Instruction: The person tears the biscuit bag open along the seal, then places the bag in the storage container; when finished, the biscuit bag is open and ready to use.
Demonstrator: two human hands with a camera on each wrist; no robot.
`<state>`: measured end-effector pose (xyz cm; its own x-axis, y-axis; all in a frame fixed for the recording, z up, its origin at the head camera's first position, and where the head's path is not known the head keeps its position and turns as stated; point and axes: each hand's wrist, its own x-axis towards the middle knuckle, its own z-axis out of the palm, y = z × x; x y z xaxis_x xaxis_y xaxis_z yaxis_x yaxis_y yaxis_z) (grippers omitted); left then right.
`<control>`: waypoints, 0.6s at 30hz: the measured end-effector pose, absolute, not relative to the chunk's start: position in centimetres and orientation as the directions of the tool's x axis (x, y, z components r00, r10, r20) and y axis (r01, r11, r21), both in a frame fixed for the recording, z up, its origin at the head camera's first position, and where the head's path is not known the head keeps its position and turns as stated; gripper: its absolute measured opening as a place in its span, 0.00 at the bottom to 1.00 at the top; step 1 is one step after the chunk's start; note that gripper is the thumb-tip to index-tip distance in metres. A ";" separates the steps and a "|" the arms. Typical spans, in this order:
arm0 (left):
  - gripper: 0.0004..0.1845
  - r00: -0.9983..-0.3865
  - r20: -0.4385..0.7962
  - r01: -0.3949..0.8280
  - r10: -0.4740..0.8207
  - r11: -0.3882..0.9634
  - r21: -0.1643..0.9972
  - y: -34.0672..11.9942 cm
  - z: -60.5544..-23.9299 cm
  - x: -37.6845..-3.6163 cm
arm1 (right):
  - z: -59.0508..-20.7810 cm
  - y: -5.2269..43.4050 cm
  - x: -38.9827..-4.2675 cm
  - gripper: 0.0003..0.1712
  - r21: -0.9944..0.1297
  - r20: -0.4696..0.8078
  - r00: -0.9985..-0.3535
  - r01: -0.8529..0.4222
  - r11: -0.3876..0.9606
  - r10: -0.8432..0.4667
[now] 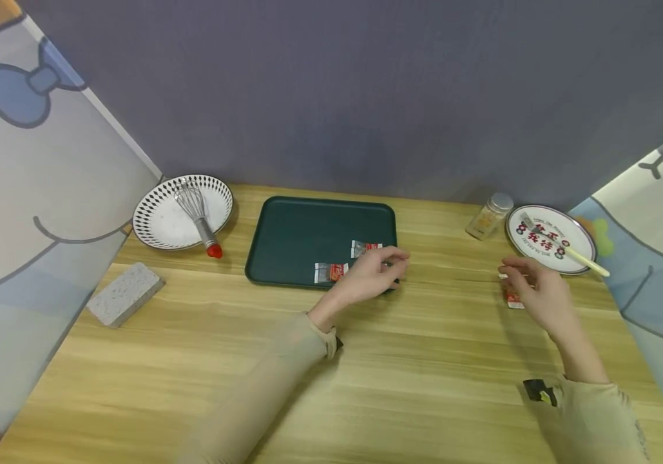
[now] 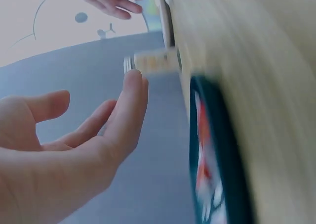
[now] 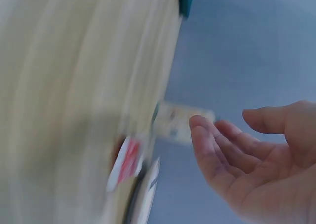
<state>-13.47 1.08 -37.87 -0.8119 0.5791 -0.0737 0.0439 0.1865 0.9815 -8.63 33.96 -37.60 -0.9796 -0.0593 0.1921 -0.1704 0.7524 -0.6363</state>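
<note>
My left hand (image 1: 366, 276) hovers over the front right corner of a dark green tray (image 1: 299, 225), fingers loosely bent and holding nothing. Two small clear-and-red packets, one nearer the front (image 1: 338, 272) and one behind it (image 1: 360, 248), lie in the tray, the rear one partly hidden by that hand. At the right, my right hand (image 1: 542, 296) is raised above the table beside another red-and-white packet (image 1: 513, 299), which it partly covers. In the right wrist view its fingers are relaxed and apart from the packet (image 3: 127, 159).
A glass shaker jar (image 1: 486, 219) stands at the back right, beside a plate (image 1: 575, 235) bearing a brush (image 1: 583, 259). On the left, a whisk (image 1: 203, 229) lies across a patterned plate (image 1: 154, 222), and a grey block (image 1: 126, 294) rests nearer the front. A grey wall (image 1: 319, 96) bounds the table behind.
</note>
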 end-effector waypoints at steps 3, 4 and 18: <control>0.24 -0.778 -0.130 -0.081 0.615 0.107 0.991 3.8 -38.2 -13.4 | -37.8 35.8 -8.0 0.17 -0.613 0.175 -0.985 -0.120 0.781 -0.014; 0.24 -0.766 -0.146 -0.114 0.626 0.091 0.989 4.7 -38.4 -13.4 | -37.9 36.3 -7.8 0.17 -0.606 0.166 -0.986 -0.102 0.789 0.000; 0.22 -0.695 -0.279 -0.386 0.663 -0.016 0.922 15.1 -40.3 -12.6 | -40.1 39.0 -7.2 0.20 -0.650 0.066 -0.997 -0.010 0.760 0.043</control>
<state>-12.60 15.13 -40.26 -0.6945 0.6631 -0.2792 -0.3858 -0.0157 0.9224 -7.21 38.96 -40.09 -0.9969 0.0434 0.0662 -0.0100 0.7601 -0.6497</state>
